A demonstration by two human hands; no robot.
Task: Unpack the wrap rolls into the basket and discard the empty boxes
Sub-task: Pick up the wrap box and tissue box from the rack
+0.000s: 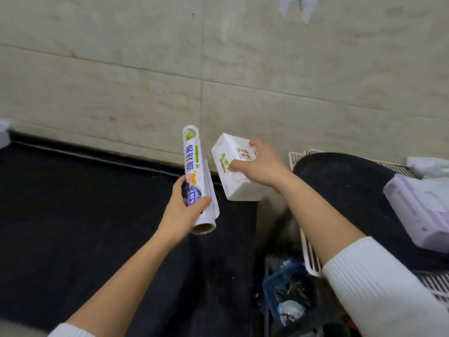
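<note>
Two hands work above a dark table (73, 203) that runs up to a wall of pale, veined tiles (145, 81); a black raised edge lines the joint between them. At the far left a blurred white shape is cut off by the frame and cannot be identified. The left hand (184, 210) has its grip closed around the lower part of a wrap roll (194, 166), thumb across the printed label and fingers hidden behind it. The roll's long axis runs nearly upright in the view, leaning slightly, its far end towards the wall and its open cardboard core end towards the person; a loose flap of film or label hangs along its right side. Just beside it, apart from it, the right hand (262, 164) holds a white box (235, 169) from above, grip closed on its top, fingertips over the printed panel; the box is tilted, one corner towards the wall, and whether it is empty cannot be told. Below the right forearm a bin (289, 295) with dark, blurred contents is partly hidden by the sleeve. Further right a white wire basket (308, 254) shows only its rim, covered by a dark cloth (340, 181). A pale purple pack (422, 210) is cut off at the right edge.
</note>
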